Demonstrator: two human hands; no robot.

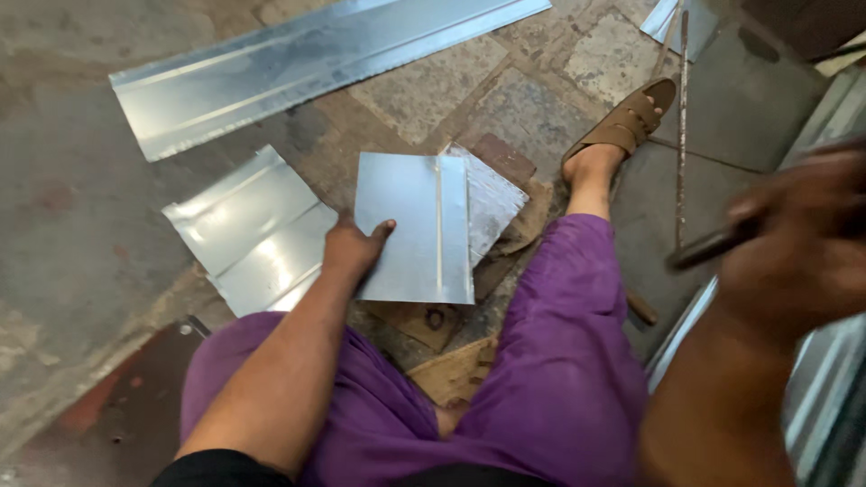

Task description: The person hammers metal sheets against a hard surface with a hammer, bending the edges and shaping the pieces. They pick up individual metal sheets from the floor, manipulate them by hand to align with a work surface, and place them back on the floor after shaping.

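The left hand (354,251) is pressing flat, fingers spread, pinning the folded metal sheet (413,225) to the floor (72,225), while the blurred right hand (798,243) is gripping a dark tool handle (708,248), its grip closed.

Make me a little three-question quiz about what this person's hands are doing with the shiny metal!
1. True or false: the left hand presses on the flat rectangular silver sheet-metal piece.
2. What does the blurred right hand grip: A, a thin dark tool handle; B, a paintbrush; C, a cup?
3. Fill in: the long silver metal strip lies on the grey stone ___.

Key: 1 true. 2 A. 3 floor.
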